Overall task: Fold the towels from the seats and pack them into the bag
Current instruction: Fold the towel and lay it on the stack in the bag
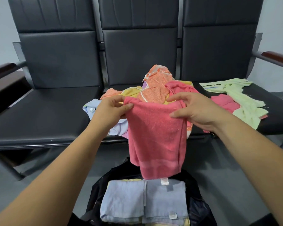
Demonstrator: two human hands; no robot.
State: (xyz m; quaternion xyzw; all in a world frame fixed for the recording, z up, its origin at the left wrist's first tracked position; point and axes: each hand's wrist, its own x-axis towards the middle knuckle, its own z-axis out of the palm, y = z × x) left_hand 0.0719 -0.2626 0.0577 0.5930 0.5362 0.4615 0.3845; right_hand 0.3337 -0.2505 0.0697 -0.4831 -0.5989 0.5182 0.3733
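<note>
1. A row of seats (55,111) runs across the far side, with the left armrest (2,69) and the right armrest (276,57) at its ends.
2. On the middle seat lies a heap of towels (155,88), reaching its near edge.
3. On the right seat, just right of the heap, lie loose towels (242,101).
4. In front of the heap we hold up the hanging towel (155,137), our left hand (109,111) pinching its top left corner and our right hand (196,110) its top right.
5. Nearest us, below the hanging towel, sits the bag (198,207), with folded towels (144,201) lying in it.

Both bare arms (64,168) are held forward.
The left grip (112,110) is curled into a thumb-and-finger pinch; the right grip (194,110) is pinched likewise.
</note>
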